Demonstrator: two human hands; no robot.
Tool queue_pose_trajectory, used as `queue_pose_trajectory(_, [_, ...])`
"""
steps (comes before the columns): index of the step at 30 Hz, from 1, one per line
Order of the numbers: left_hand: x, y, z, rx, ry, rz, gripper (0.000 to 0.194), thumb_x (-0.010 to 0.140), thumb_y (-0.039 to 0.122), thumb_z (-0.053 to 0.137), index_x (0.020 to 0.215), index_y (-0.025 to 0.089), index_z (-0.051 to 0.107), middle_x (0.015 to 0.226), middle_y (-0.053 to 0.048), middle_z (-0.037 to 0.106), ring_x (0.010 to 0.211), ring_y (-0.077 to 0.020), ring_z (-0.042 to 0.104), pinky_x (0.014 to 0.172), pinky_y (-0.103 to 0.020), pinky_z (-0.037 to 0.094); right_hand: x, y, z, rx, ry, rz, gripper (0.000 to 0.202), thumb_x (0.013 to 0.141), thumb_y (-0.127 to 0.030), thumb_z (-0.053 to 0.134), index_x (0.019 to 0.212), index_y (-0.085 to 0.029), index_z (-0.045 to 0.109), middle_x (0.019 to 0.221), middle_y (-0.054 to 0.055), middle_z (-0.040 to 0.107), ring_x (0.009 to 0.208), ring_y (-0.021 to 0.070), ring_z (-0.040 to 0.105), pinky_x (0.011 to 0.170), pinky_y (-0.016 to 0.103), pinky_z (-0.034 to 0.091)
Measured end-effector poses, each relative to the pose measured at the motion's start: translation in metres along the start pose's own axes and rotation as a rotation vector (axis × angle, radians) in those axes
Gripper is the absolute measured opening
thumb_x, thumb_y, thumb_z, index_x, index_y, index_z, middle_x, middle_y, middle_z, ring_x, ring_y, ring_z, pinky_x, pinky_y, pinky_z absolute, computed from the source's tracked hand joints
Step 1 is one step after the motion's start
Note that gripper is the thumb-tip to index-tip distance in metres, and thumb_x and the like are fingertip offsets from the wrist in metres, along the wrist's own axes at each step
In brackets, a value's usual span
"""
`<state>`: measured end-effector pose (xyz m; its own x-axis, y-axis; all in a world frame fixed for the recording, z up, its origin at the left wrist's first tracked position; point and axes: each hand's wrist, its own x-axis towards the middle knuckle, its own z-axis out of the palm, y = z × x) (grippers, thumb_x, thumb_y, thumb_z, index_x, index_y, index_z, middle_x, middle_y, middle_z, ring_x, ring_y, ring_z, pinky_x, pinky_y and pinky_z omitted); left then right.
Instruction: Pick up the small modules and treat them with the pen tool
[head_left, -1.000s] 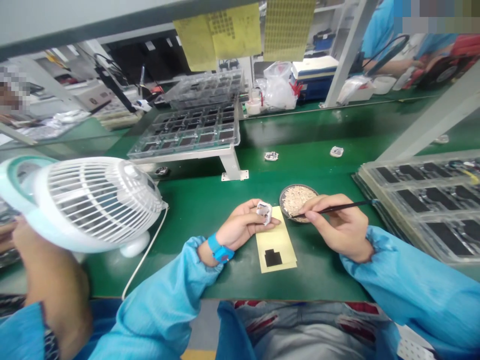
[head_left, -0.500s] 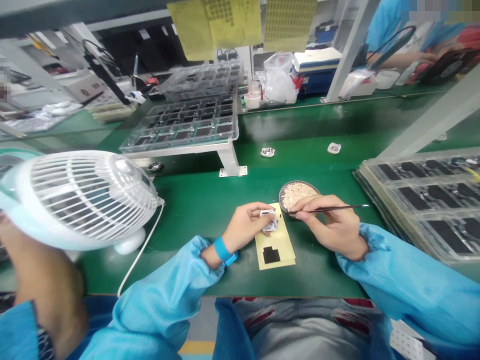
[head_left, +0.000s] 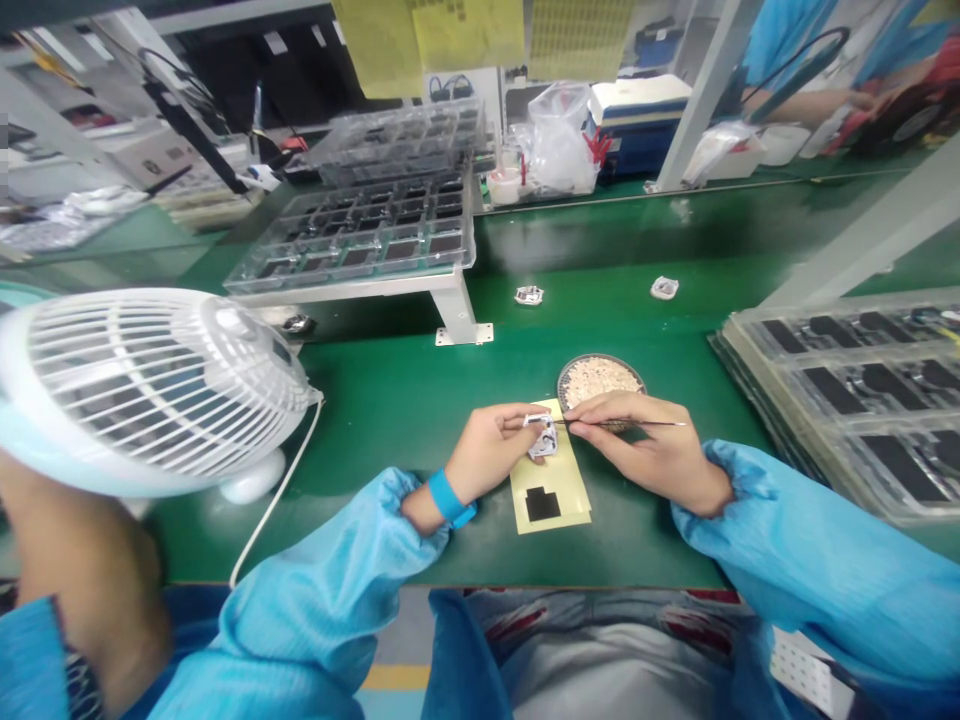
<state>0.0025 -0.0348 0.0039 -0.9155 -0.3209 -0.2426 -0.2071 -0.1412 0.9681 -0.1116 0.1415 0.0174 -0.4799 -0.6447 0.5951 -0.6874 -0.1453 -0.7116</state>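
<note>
My left hand [head_left: 491, 452] pinches a small white square part [head_left: 541, 438] over the upper end of a yellow sheet [head_left: 574, 490]. Black patches [head_left: 543, 504] lie on the sheet's lower half. In my right hand [head_left: 652, 450] is a thin dark tool [head_left: 660, 423], held like a pen, its tip at the right edge of the white part. Just behind my right hand stands a round dish [head_left: 598, 377] full of small pale pieces.
A white fan [head_left: 165, 390] stands at the left, its cord on the green table [head_left: 360, 390]. Clear trays [head_left: 360, 235] rest on a raised stand. More trays [head_left: 862, 390] are stacked right. Two small white parts [head_left: 529, 295] lie behind. Another person's arm [head_left: 82, 540] is at the left.
My right hand has moved left, bringing the tool from beside the white part to its edge. My left hand still holds the part. The view has shifted slightly.
</note>
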Motion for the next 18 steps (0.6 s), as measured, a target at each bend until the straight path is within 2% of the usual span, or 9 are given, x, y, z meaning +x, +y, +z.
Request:
queue_pose_trajectory(3, [-0.0002,0.0007,0.0006,-0.001,0.010,-0.004,0.030,0.077,0.023,0.072,0.104,0.008,0.072,0.087,-0.010,0.077,0.067,-0.0172,0.072,0.060,-0.027,0.063,-0.0001,-0.0005,0.0000,0.000,-0.007,-0.002,0.019,0.079,-0.010,0.077,0.092,-0.022,0.069,0.095,0.003,0.076,0.089,0.0178,0.073,0.080,0.031,0.061])
queue_pose_trajectory(14, [0.0003,-0.0021,0.0001,-0.001,0.007,0.012,0.034,0.078,0.026,0.072,0.106,0.006,0.072,0.091,-0.012,0.077,0.074,-0.0203,0.073,0.063,-0.031,0.064,0.0002,0.0000,0.0002,-0.005,-0.028,-0.007,0.017,0.080,-0.011,0.076,0.093,-0.022,0.069,0.096,0.002,0.076,0.090,0.0173,0.073,0.082,0.030,0.061])
queue_pose_trajectory(18, [0.0006,-0.0050,-0.0011,0.016,0.005,0.027,0.034,0.079,0.028,0.072,0.106,0.007,0.072,0.092,-0.013,0.077,0.076,-0.0212,0.074,0.064,-0.031,0.064,0.0015,-0.0002,-0.0001,-0.031,-0.079,-0.046,0.017,0.083,-0.012,0.072,0.097,-0.023,0.070,0.098,0.002,0.076,0.091,0.0169,0.072,0.082,0.030,0.061])
